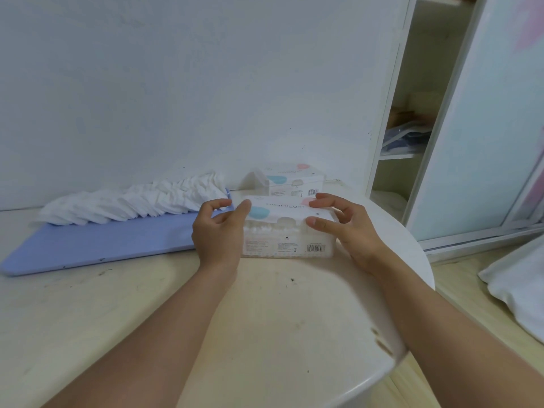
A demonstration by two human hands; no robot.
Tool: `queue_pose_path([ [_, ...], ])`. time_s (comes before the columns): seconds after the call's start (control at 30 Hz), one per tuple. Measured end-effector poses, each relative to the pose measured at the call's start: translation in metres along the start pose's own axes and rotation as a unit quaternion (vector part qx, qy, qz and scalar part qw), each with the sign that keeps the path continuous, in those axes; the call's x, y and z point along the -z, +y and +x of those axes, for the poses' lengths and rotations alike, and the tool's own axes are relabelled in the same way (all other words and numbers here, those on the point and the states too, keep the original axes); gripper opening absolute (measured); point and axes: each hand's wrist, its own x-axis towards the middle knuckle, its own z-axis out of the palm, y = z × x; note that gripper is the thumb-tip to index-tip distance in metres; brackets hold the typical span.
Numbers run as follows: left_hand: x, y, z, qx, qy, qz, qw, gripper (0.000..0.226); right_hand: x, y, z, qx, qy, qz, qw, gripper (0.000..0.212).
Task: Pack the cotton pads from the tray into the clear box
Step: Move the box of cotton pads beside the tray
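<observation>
Clear box [290, 241] — stands on the desk [265, 319] near its far edge, lid down, packed with white cotton pads visible through the front wall; white label with a teal and a pink blot on top, barcode at the lower right of the front.

Left hand [217, 231] — at the box's left end; thumb and fingers curled, tips touching the left edge of the lid. Whether it truly grips cannot be told.

Right hand [344, 223] — at the box's right end; thumb on the front edge of the lid, forefinger on its top, pinching it; the other fingers are loosely bent.

Tray [103, 240] — pale blue, flat, lying on the desk to the left of the box, its right end just beside the left hand.

Cotton pads [132, 203] — a long slumped row of white pads along the tray's far edge, against the wall.

Second box [290, 182] — same label, behind the first, close to the wall.

Wardrobe [418, 113] — open, at right, shelves showing.
</observation>
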Motion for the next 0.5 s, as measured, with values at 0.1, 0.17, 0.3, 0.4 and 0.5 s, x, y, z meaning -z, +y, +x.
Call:
queue_pose_path([
  [0.1,0.0,0.001,0.002,0.018,-0.013,-0.011,1.0,0.027,0.0,-0.002,-0.001,0.001,0.0,-0.001,1.0,0.049],
  [0.17,-0.001,0.002,0.001,0.022,-0.035,-0.023,0.999,0.027,0.0,-0.003,-0.002,-0.004,-0.011,-0.012,1.0,0.052],
  [0.3,0.0,0.005,-0.001,-0.016,-0.088,0.006,0.996,0.015,0.002,-0.005,-0.004,0.006,-0.043,-0.124,0.991,0.063],
  [0.4,0.006,0.002,0.002,-0.079,-0.176,0.073,0.979,0.017,0.003,-0.005,-0.005,0.018,-0.034,-0.157,0.987,0.06],
  [0.5,0.012,-0.005,0.006,-0.181,-0.256,0.199,0.928,0.038,0.003,-0.002,-0.003,0.035,-0.024,-0.185,0.982,0.054],
])
